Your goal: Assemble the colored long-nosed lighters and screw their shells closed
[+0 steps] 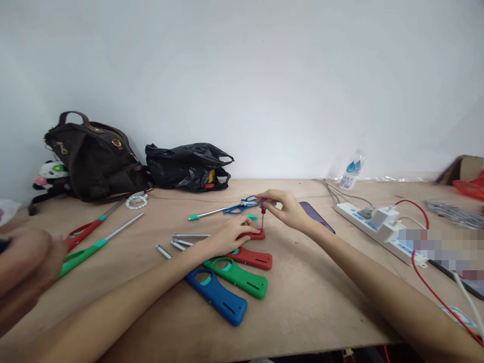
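Observation:
My right hand (285, 209) pinches the red handle of a screwdriver (262, 218), its thin shaft upright and its tip on the end of a red long-necked lighter (259, 234). Against the table my left hand (230, 234) holds that lighter, covering much of its handle. Nearer to me, a second red lighter (253, 258), a green lighter (242, 277) and a blue lighter (219, 297) lie fanned out, partly beneath my left forearm. Just beyond my hands are blue lighter parts (240, 206) with a metal tube. A small teal piece (252, 217) sits between my hands.
Another person's hand (30, 262) is at the left, near a red lighter (85, 232) and a green one (85, 256). Behind stand a dark backpack (94, 156) and a black plastic bag (185, 166). To the right are a phone (316, 217), a power strip (372, 229) with cables, and a bottle (351, 171).

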Motion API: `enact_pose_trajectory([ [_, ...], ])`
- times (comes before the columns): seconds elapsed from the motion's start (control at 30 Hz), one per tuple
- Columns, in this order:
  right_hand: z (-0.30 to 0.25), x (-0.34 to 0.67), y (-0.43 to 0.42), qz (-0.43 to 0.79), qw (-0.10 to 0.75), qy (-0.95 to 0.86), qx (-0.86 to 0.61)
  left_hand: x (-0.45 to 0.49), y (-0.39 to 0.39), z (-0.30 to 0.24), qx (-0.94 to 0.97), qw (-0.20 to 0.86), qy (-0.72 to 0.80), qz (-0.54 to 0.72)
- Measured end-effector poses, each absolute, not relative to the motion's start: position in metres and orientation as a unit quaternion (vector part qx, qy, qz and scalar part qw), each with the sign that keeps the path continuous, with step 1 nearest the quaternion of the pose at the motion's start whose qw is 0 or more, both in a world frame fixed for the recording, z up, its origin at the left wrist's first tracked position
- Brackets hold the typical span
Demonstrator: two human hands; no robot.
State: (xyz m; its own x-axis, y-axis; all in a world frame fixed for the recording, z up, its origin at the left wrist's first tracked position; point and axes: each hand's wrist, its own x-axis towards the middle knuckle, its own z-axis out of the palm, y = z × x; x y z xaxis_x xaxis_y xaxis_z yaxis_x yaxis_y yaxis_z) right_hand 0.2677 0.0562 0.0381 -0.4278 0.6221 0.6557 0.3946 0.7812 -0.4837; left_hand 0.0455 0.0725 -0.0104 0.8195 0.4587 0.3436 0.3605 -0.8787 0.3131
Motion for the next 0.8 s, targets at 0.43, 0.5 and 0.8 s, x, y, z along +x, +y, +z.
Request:
enact_pose_trajectory([
  [0.43,0.0394,0.2689,0.0577,0.125,0.436,-0.835,-0.312,0.0461,0.0716,-0.0085,0.947,0.129,0.213,0.205],
  [0.5,0.0365,0.269,0.0601,0.105,0.448,-0.827,-0.325,0.0461,0.0714,-0.0084,0.946,0.131,0.212,0.207],
  [0.8,0.0384,0.2711,0.0578,0.07,0.426,-0.849,-0.305,0.0461,0.0725,-0.0095,0.945,0.129,0.213,0.211],
])
